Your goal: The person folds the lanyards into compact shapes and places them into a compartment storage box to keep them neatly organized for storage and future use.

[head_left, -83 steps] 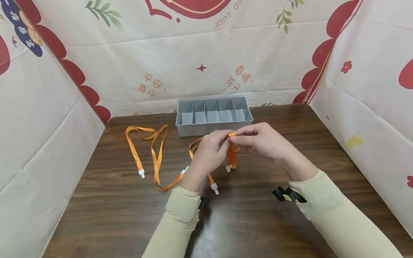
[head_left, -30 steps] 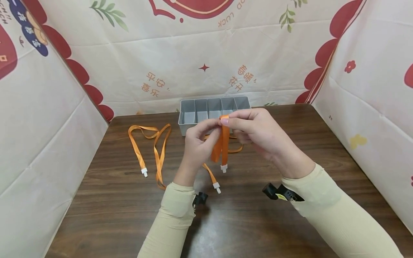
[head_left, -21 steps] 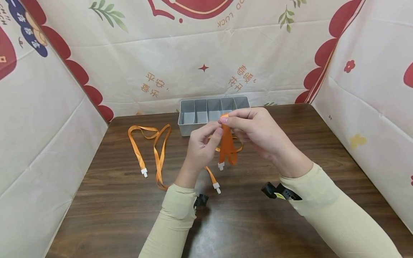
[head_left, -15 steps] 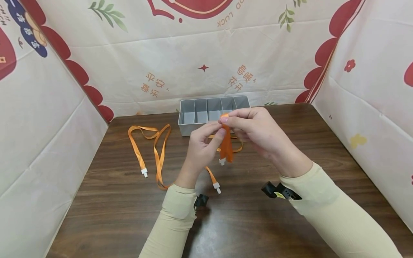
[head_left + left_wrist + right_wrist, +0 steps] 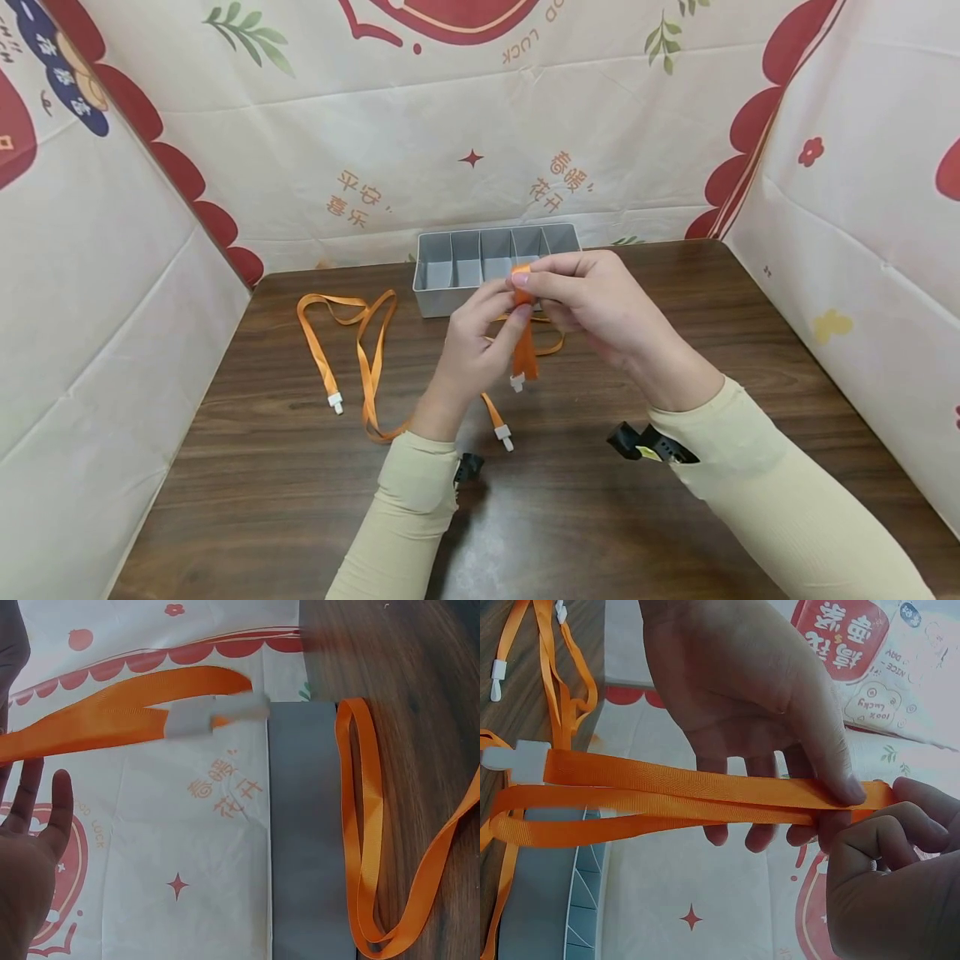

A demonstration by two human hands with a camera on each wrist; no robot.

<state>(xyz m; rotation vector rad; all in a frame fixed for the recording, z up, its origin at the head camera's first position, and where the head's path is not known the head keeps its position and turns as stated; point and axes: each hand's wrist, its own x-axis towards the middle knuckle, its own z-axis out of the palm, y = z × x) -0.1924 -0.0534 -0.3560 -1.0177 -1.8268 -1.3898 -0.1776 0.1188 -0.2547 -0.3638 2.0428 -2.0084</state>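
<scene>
In the head view, an orange lanyard hangs folded between my hands, above the table. My right hand pinches the fold at its top between thumb and index finger. Just below, my left hand pinches the strap, its thumb laid across the front. Both hands show in the right wrist view, where the folded strap runs in long loops to a white plastic clip. My left fingers extend behind the strap there. The left wrist view shows the clip blurred.
A grey tray with several compartments stands at the back, partly behind my hands. One orange lanyard lies looped on the left. Another, with a white clip, lies partly hidden under my left hand. Printed cloth surrounds the brown table.
Both hands have risen with the lanyard since the earliest frame. Over the last second the left hand has shifted slightly right, its thumb onto the strap, and the hanging loops have drawn together.
</scene>
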